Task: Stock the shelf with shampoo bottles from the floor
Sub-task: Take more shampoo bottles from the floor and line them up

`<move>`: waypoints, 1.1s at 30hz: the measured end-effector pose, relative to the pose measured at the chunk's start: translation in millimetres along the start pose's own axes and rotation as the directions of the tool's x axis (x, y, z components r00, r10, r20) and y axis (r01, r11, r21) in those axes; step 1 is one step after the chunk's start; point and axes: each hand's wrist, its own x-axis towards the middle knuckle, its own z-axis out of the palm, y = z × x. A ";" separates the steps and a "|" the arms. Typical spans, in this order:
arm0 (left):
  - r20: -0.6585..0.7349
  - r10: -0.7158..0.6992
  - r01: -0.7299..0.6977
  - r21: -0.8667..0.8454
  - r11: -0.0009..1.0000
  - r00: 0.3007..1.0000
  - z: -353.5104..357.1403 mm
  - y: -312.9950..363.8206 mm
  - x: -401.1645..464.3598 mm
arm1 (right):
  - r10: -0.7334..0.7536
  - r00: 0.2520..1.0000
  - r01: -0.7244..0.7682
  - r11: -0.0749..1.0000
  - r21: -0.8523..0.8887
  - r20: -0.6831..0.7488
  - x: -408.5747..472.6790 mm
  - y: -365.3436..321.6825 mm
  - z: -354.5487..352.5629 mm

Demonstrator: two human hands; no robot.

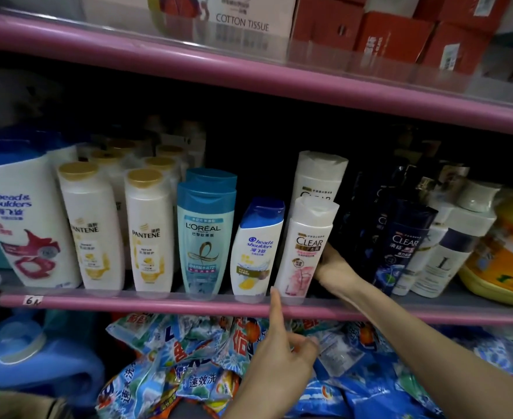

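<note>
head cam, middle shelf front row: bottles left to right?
Large Head & Shoulders bottle → Pantene bottle → second Pantene bottle → L'Oréal bottle → small Head & Shoulders bottle → white Clear bottle → dark Clear bottle.

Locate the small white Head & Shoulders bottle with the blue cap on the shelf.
In the head view, the small Head & Shoulders bottle stands at the middle shelf's front edge, between the L'Oreal bottle on its left and the pink-labelled Clear bottle on its right.
</note>
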 end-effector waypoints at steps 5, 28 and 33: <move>-0.006 -0.001 0.001 -0.027 1.000 1.000 0.7 -3.2 7.5 | -0.017 1.000 0.017 0.998 0.058 -0.003 -1.0 4.4 1.0; -0.034 0.010 -0.010 -0.005 1.000 0.999 0.2 -15.7 14.6 | -0.093 0.995 0.089 0.989 0.120 0.028 -4.9 8.9 1.3; -0.032 0.005 -0.005 -0.008 1.000 0.999 0.9 -15.7 15.6 | -0.091 0.995 0.086 0.989 0.119 0.033 -5.8 7.1 0.5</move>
